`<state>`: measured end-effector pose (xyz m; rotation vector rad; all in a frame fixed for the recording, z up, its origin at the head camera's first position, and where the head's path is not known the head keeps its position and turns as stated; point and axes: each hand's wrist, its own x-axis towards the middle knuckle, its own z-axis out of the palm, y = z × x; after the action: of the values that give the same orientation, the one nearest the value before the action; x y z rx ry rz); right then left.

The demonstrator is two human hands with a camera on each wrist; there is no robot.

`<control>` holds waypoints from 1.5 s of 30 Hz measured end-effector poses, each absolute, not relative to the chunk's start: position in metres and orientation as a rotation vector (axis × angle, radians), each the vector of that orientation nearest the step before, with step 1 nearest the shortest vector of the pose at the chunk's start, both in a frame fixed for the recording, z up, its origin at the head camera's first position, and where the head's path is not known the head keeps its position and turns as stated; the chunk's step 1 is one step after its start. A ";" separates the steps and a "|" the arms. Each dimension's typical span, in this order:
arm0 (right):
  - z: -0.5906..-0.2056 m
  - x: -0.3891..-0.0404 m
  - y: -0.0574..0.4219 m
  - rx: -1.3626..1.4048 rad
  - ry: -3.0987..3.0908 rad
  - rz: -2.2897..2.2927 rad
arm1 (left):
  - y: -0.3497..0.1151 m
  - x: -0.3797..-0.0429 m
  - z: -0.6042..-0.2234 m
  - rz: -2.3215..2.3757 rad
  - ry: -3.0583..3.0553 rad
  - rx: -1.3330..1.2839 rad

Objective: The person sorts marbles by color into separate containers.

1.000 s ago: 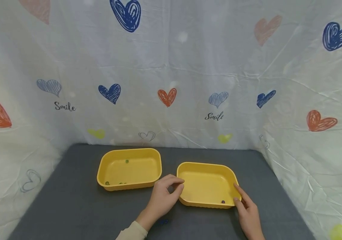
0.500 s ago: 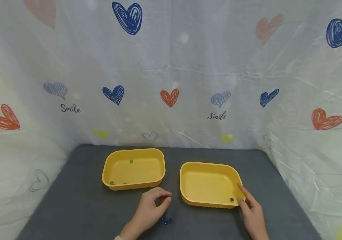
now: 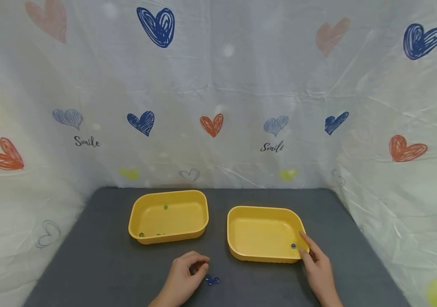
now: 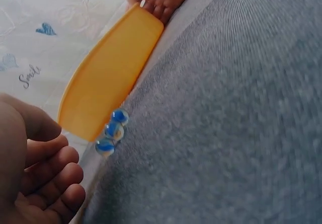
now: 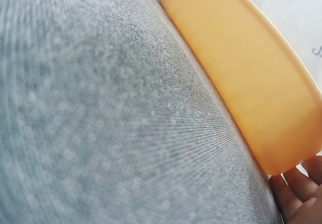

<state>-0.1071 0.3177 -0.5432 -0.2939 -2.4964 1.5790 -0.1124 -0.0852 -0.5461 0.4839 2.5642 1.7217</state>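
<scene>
Several clear-and-blue marbles [image 3: 211, 281] lie clustered on the grey cloth, also visible in the left wrist view [image 4: 113, 131]. My left hand [image 3: 184, 275] is just left of them, fingers loosely bent, thumb apart from the fingertips and nothing between them. My right hand [image 3: 318, 268] holds the right end of a yellow plastic tray [image 3: 266, 258], with fingers at its rim near the front corner. Inside that tray, close to the fingers, sits one blue marble [image 3: 293, 246]. In the right wrist view, fingers [image 5: 297, 191] of my right hand touch the tray's lower corner.
A second yellow tray [image 3: 168, 238] stands at the back left with several green marbles [image 3: 142, 234] in it. Grey cloth [image 3: 99, 264] covers the table. Behind hangs a white curtain [image 3: 237, 76] printed with hearts.
My left hand has moved from the right tray's left edge down and left to beside the blue marbles. The blue marble in the tray has shifted slightly; my right hand stays on the tray.
</scene>
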 end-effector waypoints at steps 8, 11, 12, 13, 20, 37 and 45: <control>-0.545 -0.112 0.312 -0.281 -2.479 1.587 | -0.095 -0.112 -0.559 1.693 2.539 0.515; -0.547 -0.113 0.308 -0.271 -2.482 1.583 | -0.102 -0.112 -0.562 1.643 2.526 0.582; -0.547 -0.113 0.307 -0.268 -2.483 1.582 | -0.104 -0.112 -0.563 1.622 2.521 0.606; -0.547 -0.113 0.306 -0.266 -2.485 1.586 | -0.106 -0.112 -0.563 1.599 2.517 0.629; -0.546 -0.112 0.305 -0.243 -2.459 1.571 | -0.111 -0.115 -0.566 1.514 2.539 0.816; -0.544 -0.109 0.310 -0.233 -2.467 1.552 | -0.105 -0.117 -0.565 1.361 2.637 0.983; -0.544 -0.109 0.312 -0.242 -2.470 1.559 | -0.099 -0.115 -0.565 1.385 2.653 0.945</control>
<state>-0.1089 0.3125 -0.5443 -0.2418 -2.4698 1.5587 -0.1146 -0.0988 -0.5646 0.9455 2.6531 1.3855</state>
